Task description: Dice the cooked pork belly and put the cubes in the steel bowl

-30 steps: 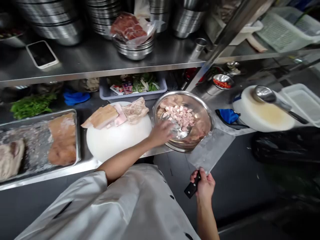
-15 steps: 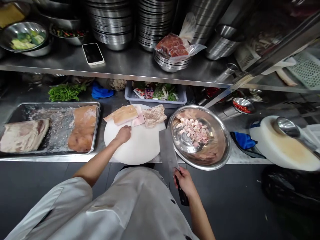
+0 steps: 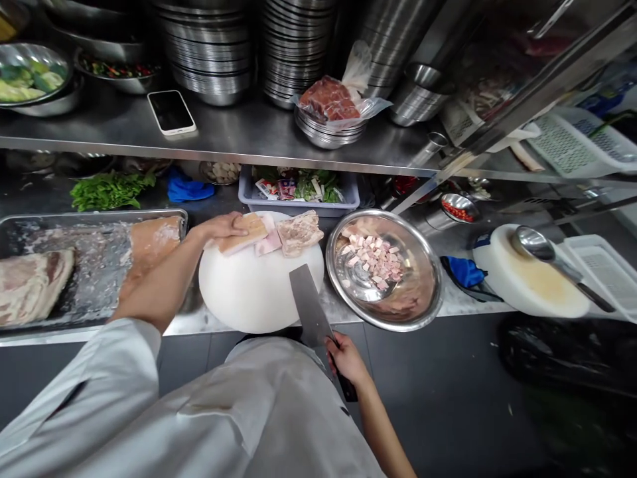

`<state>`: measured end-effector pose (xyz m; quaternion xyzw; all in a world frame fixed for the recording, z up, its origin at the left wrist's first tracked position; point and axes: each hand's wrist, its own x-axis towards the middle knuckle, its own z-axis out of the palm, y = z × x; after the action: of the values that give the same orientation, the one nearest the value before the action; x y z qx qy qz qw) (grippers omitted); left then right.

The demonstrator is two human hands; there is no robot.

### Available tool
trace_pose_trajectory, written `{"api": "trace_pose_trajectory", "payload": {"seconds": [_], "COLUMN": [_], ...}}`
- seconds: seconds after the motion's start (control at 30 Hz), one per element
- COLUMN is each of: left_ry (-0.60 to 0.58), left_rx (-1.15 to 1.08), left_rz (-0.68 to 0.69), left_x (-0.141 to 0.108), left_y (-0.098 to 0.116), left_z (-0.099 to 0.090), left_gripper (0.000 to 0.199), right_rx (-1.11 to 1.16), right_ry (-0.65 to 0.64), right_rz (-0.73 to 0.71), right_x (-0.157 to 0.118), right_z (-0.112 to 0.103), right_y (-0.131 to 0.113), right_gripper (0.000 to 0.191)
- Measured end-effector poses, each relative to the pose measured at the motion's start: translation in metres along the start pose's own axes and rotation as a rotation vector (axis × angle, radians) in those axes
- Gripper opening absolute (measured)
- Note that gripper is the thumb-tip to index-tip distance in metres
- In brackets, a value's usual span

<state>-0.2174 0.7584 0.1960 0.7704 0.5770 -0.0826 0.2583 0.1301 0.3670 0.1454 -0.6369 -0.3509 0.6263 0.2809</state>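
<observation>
Pork pieces lie along the far side of a round white cutting board (image 3: 253, 292). My left hand (image 3: 225, 227) rests on the left end of the skin-side pork piece (image 3: 253, 232), its fingers wrapped over that end. Beside it on the right are a pale pork strip (image 3: 269, 243) and a rough-surfaced pork slab (image 3: 300, 234). My right hand (image 3: 344, 357) grips the black handle of a cleaver (image 3: 309, 309), whose blade tip reaches over the board's near right edge. Diced pork (image 3: 375, 259) sits in a large steel bowl (image 3: 430, 292) right of the board.
A metal tray (image 3: 99, 325) with larger pork slabs stands left. Behind the board are leafy greens (image 3: 112, 191), a blue cloth (image 3: 189, 186) and a plastic bin (image 3: 298, 207). A steel shelf (image 3: 239, 143) crosses above. Another board (image 3: 537, 279) with a ladle (image 3: 535, 243) is right.
My left hand has moved from the middle of the board to the far left and taken hold of the skin-side pork. The cleaver has shifted left, its blade now over the board.
</observation>
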Motion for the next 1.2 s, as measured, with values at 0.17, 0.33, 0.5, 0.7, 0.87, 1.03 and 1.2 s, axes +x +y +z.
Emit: {"api": "trace_pose_trajectory", "payload": {"seconds": [0.17, 0.33, 0.5, 0.7, 0.87, 1.03, 1.2], "left_ry": [-0.039, 0.178, 0.259, 0.173, 0.229, 0.196, 0.294], "left_rx": [0.072, 0.198, 0.081, -0.192, -0.197, -0.049, 0.101], "left_rz": [0.078, -0.003, 0.108, 0.078, -0.107, -0.078, 0.214], "left_x": [-0.008, -0.047, -0.079, -0.070, -0.021, -0.002, -0.051], "left_y": [0.008, 0.041, 0.035, -0.005, -0.019, 0.007, 0.047], "left_z": [0.008, 0.038, 0.061, 0.046, 0.027, 0.020, 0.029], "left_gripper": [0.083, 0.075, 0.069, 0.068, 0.068, 0.065, 0.068], "right_rx": [-0.056, -0.137, -0.174, -0.207, -0.208, -0.209, -0.220], "right_ry": [0.001, -0.004, -0.005, -0.018, -0.027, -0.016, -0.026], "right_rz": [-0.005, -0.026, -0.016, -0.024, -0.025, -0.008, -0.055], "right_x": [0.002, 0.005, 0.010, 0.015, 0.015, 0.015, 0.016], "right_z": [-0.001, -0.003, -0.005, -0.009, -0.009, -0.008, -0.008], "right_y": [0.001, -0.006, -0.010, -0.012, -0.013, -0.010, -0.009], "right_gripper": [0.036, 0.038, 0.041, 0.041, 0.037, 0.036, 0.035]}}
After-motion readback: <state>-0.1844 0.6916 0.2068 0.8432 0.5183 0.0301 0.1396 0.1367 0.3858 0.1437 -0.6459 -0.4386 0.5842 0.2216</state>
